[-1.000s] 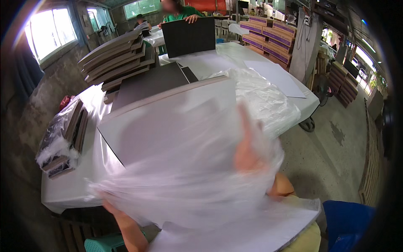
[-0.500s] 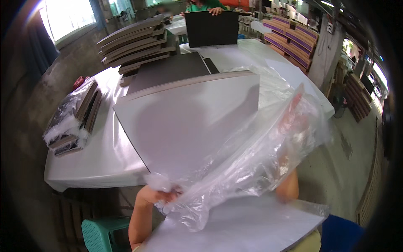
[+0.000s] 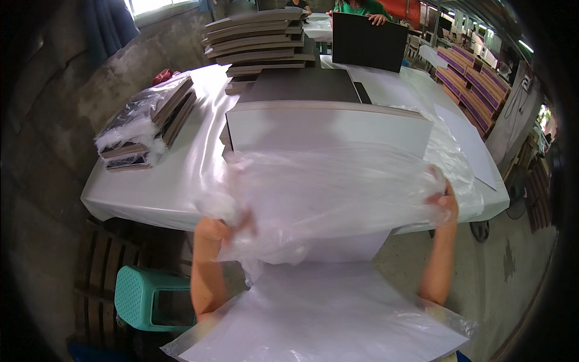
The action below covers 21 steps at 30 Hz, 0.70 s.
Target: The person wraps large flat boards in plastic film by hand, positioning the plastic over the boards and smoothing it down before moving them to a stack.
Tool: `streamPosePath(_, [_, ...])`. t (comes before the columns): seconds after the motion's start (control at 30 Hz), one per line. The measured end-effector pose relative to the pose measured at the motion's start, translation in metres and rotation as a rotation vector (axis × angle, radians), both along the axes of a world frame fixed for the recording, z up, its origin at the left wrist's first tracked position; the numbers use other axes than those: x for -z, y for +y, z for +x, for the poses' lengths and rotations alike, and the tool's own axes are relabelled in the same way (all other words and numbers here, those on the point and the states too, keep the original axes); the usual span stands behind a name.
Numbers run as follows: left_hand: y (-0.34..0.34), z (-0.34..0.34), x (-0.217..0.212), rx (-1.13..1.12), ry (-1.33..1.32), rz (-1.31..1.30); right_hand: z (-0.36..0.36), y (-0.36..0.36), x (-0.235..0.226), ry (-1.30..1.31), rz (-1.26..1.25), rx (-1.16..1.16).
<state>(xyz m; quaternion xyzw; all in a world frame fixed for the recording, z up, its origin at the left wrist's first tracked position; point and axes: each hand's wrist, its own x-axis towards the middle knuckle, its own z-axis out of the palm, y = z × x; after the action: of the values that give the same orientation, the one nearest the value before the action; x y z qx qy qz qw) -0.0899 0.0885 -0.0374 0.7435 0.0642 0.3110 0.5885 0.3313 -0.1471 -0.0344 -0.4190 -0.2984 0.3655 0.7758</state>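
Observation:
A clear plastic bag or film (image 3: 332, 187) stretches between my two hands, across the front of a white panel (image 3: 338, 130) with a thin light edge. My left hand (image 3: 226, 228) is closed on its left side, the fingers blurred by motion. Level with it on the right, my right hand (image 3: 445, 202) grips the film's other side. The film hides the panel's lower part, though white shows beneath it. Nearer my body lies a white sheet-like surface (image 3: 332, 314) with clear plastic at its edges.
Behind the panel are a dark board (image 3: 301, 85) and a stack of boards (image 3: 256, 39). Wrapped boards (image 3: 136, 130) lie on the table's (image 3: 157, 199) left. Across it a person's hand (image 3: 379, 19) holds a black board (image 3: 369, 42). A green stool (image 3: 136, 295) stands lower left.
My right hand has come down level with my left, and the film now spreads widely across the panel instead of slanting up. The whole view has shifted, moving the table scene rightward.

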Motion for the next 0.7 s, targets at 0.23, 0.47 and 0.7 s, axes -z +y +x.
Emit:
streamPosePath(0.23, [0.032,0.005,-0.065,-0.774,0.332,0.047,-0.037,0.028,-0.060,-0.679,-0.306,0.095])
streamPosePath(0.47, [0.045,0.060,-0.080,-1.122,0.124,0.982,-0.006,0.078,-0.072,-1.478,-0.204,0.875])
streamPosePath(0.7, [0.007,0.015,-0.053,-0.901,-0.136,0.822,-0.033,0.035,-0.070,-1.456,0.164,1.138])
